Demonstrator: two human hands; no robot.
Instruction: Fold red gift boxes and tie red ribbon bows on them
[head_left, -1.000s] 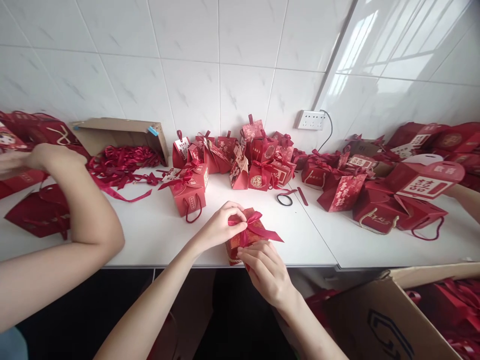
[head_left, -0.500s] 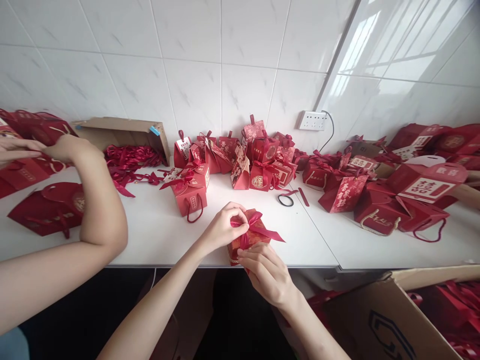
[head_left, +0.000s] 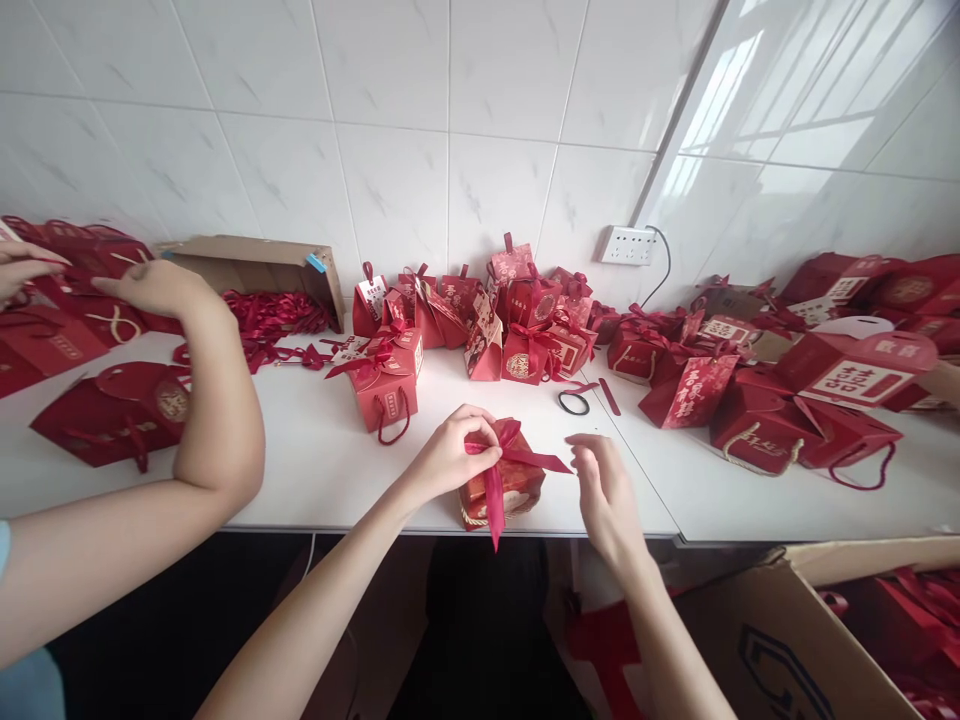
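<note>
In front of me at the table's near edge sits a small red gift box [head_left: 520, 492] with a gold-and-white cord along its lower edge. A shiny red ribbon [head_left: 494, 505] is looped over its top, one tail hanging down the front and another pointing right. My left hand [head_left: 459, 452] pinches the ribbon at the middle of its bow, thumb against forefinger. Right of the box, my right hand [head_left: 609, 495] is lifted off it, fingers apart and holding nothing, its fingertips close to the tip of the right-hand tail.
Finished-looking red boxes [head_left: 386, 385] stand at the back and right of the white table [head_left: 315, 450]. A black ring [head_left: 573, 402] lies near the centre. A co-worker's arm [head_left: 217, 400] reaches in from the left. Below right stands a cardboard carton [head_left: 750, 620] holding red items.
My right hand has let go of the box's front and moved right and up. The front ribbon tail now hangs free. My left hand keeps its pinch at the bow.
</note>
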